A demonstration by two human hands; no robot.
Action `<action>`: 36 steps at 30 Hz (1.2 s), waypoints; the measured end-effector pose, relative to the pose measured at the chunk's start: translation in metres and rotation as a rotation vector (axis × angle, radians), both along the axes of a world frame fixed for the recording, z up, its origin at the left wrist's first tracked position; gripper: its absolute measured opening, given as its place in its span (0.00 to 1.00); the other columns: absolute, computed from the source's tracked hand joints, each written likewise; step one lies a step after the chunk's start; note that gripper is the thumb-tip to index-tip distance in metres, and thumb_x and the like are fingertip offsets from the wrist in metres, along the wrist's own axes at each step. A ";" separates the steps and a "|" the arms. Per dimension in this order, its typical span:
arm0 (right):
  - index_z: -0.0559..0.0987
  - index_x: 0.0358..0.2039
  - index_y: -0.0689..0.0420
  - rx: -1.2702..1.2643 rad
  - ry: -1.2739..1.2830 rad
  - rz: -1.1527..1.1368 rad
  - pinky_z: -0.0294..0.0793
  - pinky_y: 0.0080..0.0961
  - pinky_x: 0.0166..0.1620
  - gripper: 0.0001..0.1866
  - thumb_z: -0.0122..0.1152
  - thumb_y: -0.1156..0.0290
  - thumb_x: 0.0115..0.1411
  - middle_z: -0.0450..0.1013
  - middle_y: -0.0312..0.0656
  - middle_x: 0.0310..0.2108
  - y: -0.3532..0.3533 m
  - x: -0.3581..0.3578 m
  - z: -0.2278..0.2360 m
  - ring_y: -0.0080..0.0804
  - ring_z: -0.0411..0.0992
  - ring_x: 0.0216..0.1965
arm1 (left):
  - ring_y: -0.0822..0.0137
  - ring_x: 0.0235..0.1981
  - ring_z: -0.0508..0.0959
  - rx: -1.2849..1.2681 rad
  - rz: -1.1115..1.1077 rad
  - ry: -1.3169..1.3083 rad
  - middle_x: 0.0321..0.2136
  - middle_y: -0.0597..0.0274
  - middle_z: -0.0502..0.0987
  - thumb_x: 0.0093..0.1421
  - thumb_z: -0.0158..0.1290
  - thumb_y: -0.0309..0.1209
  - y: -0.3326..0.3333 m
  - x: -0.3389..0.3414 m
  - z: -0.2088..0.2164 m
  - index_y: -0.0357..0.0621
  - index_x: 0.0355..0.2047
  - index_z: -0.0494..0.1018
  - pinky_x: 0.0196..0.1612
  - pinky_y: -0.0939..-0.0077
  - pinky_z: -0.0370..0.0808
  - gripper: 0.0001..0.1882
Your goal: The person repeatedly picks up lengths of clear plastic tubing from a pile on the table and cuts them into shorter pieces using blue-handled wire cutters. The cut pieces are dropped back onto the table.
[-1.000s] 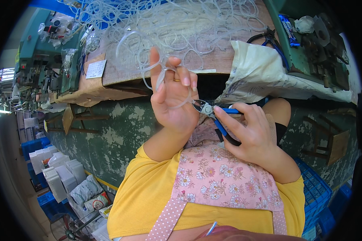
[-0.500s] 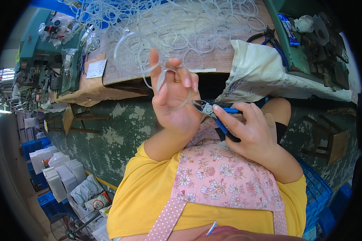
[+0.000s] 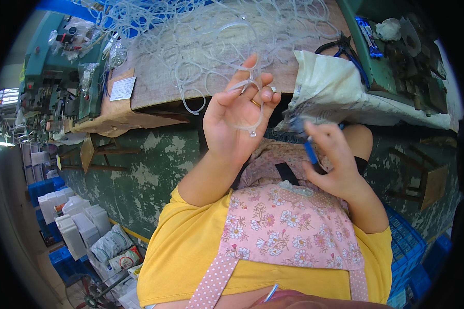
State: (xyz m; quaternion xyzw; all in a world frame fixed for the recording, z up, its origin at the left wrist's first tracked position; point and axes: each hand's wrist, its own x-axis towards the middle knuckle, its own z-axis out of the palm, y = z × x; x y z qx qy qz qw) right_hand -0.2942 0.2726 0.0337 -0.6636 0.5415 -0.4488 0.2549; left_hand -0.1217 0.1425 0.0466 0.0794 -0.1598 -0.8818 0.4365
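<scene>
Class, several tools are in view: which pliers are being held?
The blue-handled, motion-blurred pliers in the right hand. The resting pliers, beside the white sack, are touched by neither hand.

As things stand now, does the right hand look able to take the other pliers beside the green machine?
Probably not directly: the right hand holds blue-handled pliers, and the white sack lies between it and the other pliers.
</scene>
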 end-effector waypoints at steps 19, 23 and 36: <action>0.75 0.55 0.50 -0.097 0.154 0.104 0.70 0.36 0.44 0.39 0.70 0.76 0.36 0.66 0.45 0.46 0.009 0.000 -0.009 0.45 0.68 0.42 | 0.52 0.58 0.68 -2.213 0.466 -1.873 0.55 0.57 0.70 0.56 0.51 0.26 -0.079 0.041 -0.031 0.49 0.49 0.73 0.59 0.55 0.66 0.19; 0.75 0.56 0.50 -0.118 0.159 0.095 0.70 0.36 0.45 0.39 0.70 0.76 0.36 0.66 0.46 0.46 0.012 -0.002 -0.009 0.45 0.68 0.42 | 0.54 0.58 0.70 -2.396 0.113 -1.738 0.58 0.61 0.69 0.56 0.49 0.23 -0.122 0.048 -0.039 0.53 0.52 0.72 0.58 0.61 0.69 0.23; 0.56 0.66 0.62 0.166 -0.799 0.157 0.70 0.29 0.48 0.44 0.63 0.76 0.49 0.66 0.50 0.55 -0.006 -0.002 -0.020 0.35 0.69 0.44 | 0.65 0.52 0.76 -2.243 0.897 -1.220 0.43 0.70 0.81 0.55 0.54 0.21 -0.112 0.047 -0.021 0.52 0.44 0.75 0.65 0.55 0.56 0.17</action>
